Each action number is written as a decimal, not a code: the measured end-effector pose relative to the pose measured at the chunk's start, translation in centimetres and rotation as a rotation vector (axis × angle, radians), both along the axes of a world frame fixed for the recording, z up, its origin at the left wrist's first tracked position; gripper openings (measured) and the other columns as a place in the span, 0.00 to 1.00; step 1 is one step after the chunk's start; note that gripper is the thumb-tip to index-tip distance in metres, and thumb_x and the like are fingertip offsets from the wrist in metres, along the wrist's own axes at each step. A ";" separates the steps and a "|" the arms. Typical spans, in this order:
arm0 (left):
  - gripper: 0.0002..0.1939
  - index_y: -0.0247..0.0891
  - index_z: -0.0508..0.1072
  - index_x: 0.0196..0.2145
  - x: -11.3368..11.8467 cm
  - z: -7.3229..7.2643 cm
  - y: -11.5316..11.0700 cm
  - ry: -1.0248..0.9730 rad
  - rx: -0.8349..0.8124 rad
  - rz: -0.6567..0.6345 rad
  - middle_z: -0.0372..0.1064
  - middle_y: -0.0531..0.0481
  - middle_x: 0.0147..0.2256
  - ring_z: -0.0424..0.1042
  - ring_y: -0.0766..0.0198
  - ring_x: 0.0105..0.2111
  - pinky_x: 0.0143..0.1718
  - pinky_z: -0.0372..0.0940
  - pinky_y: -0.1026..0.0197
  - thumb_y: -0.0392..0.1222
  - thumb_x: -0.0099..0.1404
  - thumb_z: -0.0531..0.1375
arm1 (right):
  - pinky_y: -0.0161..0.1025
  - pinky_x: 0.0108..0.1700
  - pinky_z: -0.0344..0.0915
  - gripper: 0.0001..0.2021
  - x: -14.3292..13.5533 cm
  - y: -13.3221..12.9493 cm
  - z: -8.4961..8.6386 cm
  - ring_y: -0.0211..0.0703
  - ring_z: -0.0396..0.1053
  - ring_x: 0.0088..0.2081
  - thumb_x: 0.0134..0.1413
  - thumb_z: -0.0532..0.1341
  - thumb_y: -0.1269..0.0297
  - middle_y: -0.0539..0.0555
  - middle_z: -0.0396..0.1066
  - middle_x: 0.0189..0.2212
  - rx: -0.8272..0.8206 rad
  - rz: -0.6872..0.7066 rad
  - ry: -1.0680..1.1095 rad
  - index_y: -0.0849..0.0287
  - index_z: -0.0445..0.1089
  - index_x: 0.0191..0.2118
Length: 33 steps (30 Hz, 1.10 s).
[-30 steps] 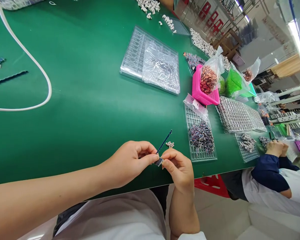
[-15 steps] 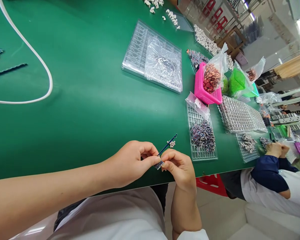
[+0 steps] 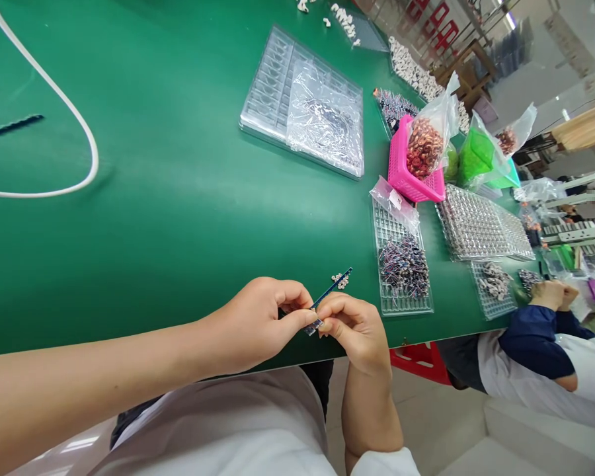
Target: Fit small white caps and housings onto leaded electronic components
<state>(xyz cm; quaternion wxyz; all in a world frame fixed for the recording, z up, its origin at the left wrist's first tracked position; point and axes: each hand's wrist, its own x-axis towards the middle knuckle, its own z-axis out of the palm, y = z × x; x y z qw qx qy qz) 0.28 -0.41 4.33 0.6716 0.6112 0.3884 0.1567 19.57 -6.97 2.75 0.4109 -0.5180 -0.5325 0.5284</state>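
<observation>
Near the table's front edge, my left hand (image 3: 272, 320) pinches a narrow blue circuit-board strip (image 3: 333, 285) between thumb and forefinger. The strip slants up to the right, with its lower end showing below the fingertips. From the other side, my right hand (image 3: 354, 330) closes thumb and forefinger on the strip's edge. Whether a small part is also between those right fingertips is hidden. Just beyond the strip lies a little heap of small pale round parts (image 3: 344, 283) on the green table (image 3: 178, 218).
Right of my hands, a clear tray (image 3: 406, 307) bears wired components (image 3: 404, 264). Behind it stands a pink basket (image 3: 401, 168) with a bag of copper-coloured parts (image 3: 425, 149). Stacked clear trays (image 3: 265, 99) lie farther back. A white cable (image 3: 74, 109) curves at left. A co-worker (image 3: 535, 344) sits at right.
The view has shifted slightly. Both hands keep almost the same grip on the strip, which looks tilted a little differently at its lower end.
</observation>
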 end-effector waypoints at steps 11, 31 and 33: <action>0.12 0.38 0.74 0.26 0.0 -0.1 -0.3 -0.001 -0.009 0.021 0.66 0.57 0.21 0.59 0.68 0.22 0.24 0.53 0.66 0.46 0.63 0.59 | 0.33 0.29 0.67 0.06 -0.3 0.0 0.2 0.36 0.68 0.28 0.58 0.66 0.62 0.50 0.72 0.27 0.018 -0.025 -0.002 0.57 0.75 0.31; 0.12 0.41 0.77 0.42 0.1 -0.9 -0.2 -0.058 0.135 0.063 0.81 0.52 0.38 0.78 0.59 0.39 0.42 0.67 0.61 0.48 0.66 0.59 | 0.35 0.33 0.61 0.03 -0.9 -1.5 -0.1 0.37 0.65 0.32 0.61 0.63 0.66 0.50 0.71 0.32 0.159 -0.234 -0.165 0.55 0.74 0.37; 0.12 0.41 0.78 0.36 0.0 -0.6 -0.1 -0.016 0.178 0.024 0.80 0.53 0.33 0.76 0.60 0.35 0.38 0.66 0.62 0.48 0.66 0.58 | 0.35 0.33 0.61 0.03 -0.9 -1.6 -0.2 0.37 0.65 0.32 0.61 0.63 0.66 0.50 0.70 0.32 0.164 -0.240 -0.159 0.55 0.75 0.37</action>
